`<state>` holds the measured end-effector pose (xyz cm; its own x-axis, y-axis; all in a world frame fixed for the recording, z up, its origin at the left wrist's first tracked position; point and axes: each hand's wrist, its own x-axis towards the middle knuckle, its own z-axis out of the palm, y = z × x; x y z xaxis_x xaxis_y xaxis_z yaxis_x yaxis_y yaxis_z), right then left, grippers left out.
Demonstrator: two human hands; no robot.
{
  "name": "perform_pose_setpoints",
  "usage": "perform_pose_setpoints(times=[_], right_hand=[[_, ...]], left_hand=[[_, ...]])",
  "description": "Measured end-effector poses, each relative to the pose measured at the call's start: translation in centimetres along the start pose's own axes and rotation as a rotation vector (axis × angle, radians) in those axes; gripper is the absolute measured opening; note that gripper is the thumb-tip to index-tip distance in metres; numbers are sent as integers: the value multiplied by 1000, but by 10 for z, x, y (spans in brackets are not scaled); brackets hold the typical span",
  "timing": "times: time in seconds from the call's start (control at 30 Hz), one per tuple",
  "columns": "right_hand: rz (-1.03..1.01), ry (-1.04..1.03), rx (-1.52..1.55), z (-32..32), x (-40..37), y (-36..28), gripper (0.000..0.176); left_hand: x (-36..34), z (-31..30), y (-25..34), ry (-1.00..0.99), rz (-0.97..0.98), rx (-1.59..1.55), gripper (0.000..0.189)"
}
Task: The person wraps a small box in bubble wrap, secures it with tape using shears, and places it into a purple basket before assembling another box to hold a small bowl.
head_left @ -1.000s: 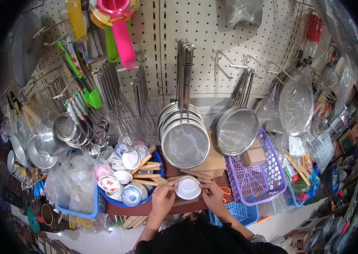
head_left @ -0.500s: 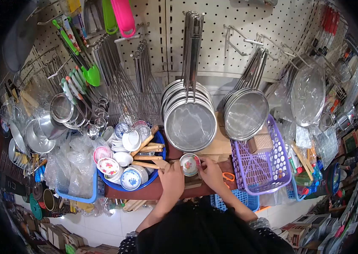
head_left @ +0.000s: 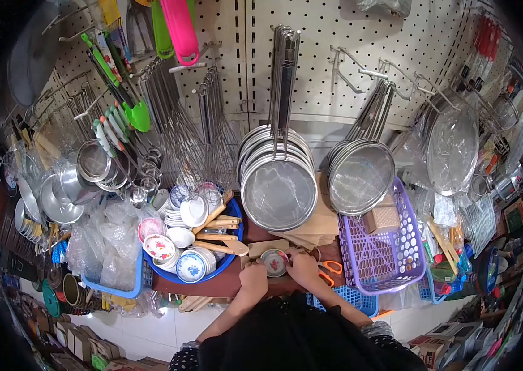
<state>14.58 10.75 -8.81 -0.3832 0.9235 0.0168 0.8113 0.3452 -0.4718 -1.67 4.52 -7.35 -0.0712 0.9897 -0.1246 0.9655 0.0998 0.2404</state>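
A small floral bowl [head_left: 274, 263] sits between my two hands at the front of the dark red table. My left hand [head_left: 253, 279] is curled closed at its left rim. At the right rim, the bent fingers of my right hand [head_left: 302, 269] grip the edge. Brown paper or cardboard [head_left: 260, 250] lies just behind the bowl; whether my fingers also pinch it is hidden. To the right of my right hand are orange-handled scissors [head_left: 329, 271]. On the left, a blue basin [head_left: 236, 216] holds floral dishes [head_left: 191, 266] and wooden-handled utensils [head_left: 215, 237].
A purple basket [head_left: 385, 287] with a small box stands to the right. Large strainers [head_left: 280, 195] hang ahead, near more strainers [head_left: 361, 179] and whisks [head_left: 215, 142]. Bubble wrap fills a blue basket [head_left: 116, 285] at left. Flat cardboard [head_left: 320, 226] lies behind my hands.
The bowl has come slightly closer to my body, and both hands have lowered with it. My left fingers have curled in more. The scissors now show more fully. The camera view has tilted up slightly.
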Motion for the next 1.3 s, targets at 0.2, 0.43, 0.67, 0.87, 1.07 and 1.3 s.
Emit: perform_pose_setpoints(times=[0.2, 0.43, 0.67, 0.87, 1.07, 1.3], right_hand=[[47, -32, -59, -3, -6, -12, 26], [-12, -60, -117, -8, -10, -14, 24], [15, 67, 71, 9, -16, -12, 20], [41, 6, 48, 18, -13, -6, 17], [-79, -55, -219, 16, -14, -4, 11], [-43, -104, -273, 15, -16, -12, 13]], left_hand=[[-1, 0, -6, -64, -38, -75, 21], [-6, -15, -12, -99, -70, -245, 30], [-15, -19, -8, 26, -184, -414, 35], [-13, -9, -15, 61, -80, -366, 34], [-10, 2, -16, -79, -33, -183, 34], [-13, 1, -6, -89, -60, -181, 34]])
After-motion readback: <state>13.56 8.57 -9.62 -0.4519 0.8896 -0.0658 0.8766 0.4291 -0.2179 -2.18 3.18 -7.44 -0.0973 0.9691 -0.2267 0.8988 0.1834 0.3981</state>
